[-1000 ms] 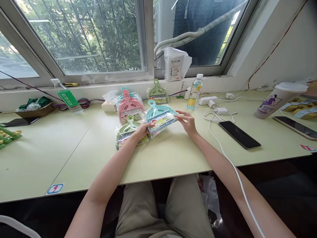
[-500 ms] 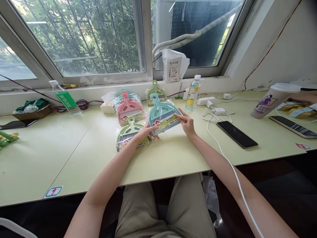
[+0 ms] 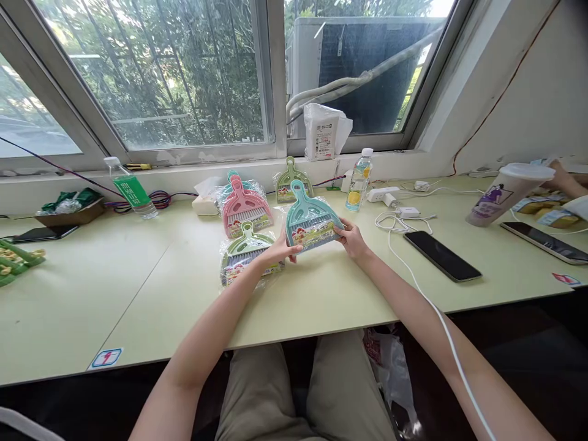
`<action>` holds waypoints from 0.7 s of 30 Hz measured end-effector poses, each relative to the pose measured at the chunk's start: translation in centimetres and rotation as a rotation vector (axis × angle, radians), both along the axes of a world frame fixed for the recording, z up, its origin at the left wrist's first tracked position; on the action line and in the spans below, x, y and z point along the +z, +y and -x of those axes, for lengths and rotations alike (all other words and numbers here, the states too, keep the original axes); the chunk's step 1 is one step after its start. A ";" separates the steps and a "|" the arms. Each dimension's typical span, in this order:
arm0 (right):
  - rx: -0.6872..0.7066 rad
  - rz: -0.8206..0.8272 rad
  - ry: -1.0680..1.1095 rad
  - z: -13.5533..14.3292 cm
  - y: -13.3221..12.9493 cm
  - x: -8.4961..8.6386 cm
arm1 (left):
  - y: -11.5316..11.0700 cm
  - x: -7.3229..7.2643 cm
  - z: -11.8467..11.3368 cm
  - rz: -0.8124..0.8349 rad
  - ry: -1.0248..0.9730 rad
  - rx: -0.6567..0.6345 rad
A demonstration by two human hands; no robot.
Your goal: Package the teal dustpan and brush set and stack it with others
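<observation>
A blue dustpan-and-brush set (image 3: 311,222) in clear wrap is held up between both hands, its handle pointing away. My left hand (image 3: 281,250) grips its lower left corner, thumb on the front. At its right edge, my right hand (image 3: 351,237) pinches the wrap and rim. Just left of it, a light green set (image 3: 248,251) lies on the table, partly behind my left hand. Behind that one, a pink set (image 3: 243,208) overlaps a teal set (image 3: 231,179). An olive green set (image 3: 290,182) leans near the window sill.
The pale table (image 3: 138,275) carries a green-labelled bottle (image 3: 133,191), a lemon drink bottle (image 3: 358,182), a black phone (image 3: 441,256), a tilted cup (image 3: 503,195) and chargers (image 3: 388,196). A white cable crosses my right forearm. Another person's hand (image 3: 563,179) is at far right.
The view has shifted slightly. The blue set is turned a little more upright, and my right hand's fingers have moved from the front label to its right edge.
</observation>
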State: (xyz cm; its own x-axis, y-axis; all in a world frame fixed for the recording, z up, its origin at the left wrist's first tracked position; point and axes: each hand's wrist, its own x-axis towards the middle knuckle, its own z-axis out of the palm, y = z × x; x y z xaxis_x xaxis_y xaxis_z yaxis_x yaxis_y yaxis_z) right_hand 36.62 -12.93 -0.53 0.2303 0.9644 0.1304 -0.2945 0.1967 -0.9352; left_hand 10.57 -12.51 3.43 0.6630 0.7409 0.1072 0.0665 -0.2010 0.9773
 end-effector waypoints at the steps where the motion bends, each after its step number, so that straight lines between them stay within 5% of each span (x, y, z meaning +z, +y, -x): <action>1: -0.014 -0.004 0.002 0.0 0.1 -0.1 | 0.1 -0.2 -0.1 -0.024 -0.001 -0.002; 4: -0.050 -0.016 -0.013 -0.3 0.2 -0.1 | 0.6 -1.0 -0.5 -0.037 0.003 0.047; 11: 0.040 0.029 -0.213 -0.6 0.0 0.4 | 2.1 -2.2 -1.0 -0.016 0.004 0.405; 16: 0.092 0.020 -0.325 -0.2 -0.3 0.8 | 1.8 -1.0 -0.7 -0.075 -0.038 0.523; 21: 0.163 0.062 -0.419 -0.7 -1.1 2.0 | -0.4 2.2 -0.7 -0.163 0.117 0.542</action>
State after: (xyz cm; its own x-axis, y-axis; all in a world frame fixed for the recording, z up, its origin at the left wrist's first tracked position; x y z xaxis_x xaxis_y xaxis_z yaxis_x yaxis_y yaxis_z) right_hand 37.32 -14.07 1.44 0.0148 0.9926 0.1205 0.0900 0.1187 -0.9888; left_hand 11.24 -12.87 5.60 0.2072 0.9583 0.1967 0.3080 -0.2548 0.9166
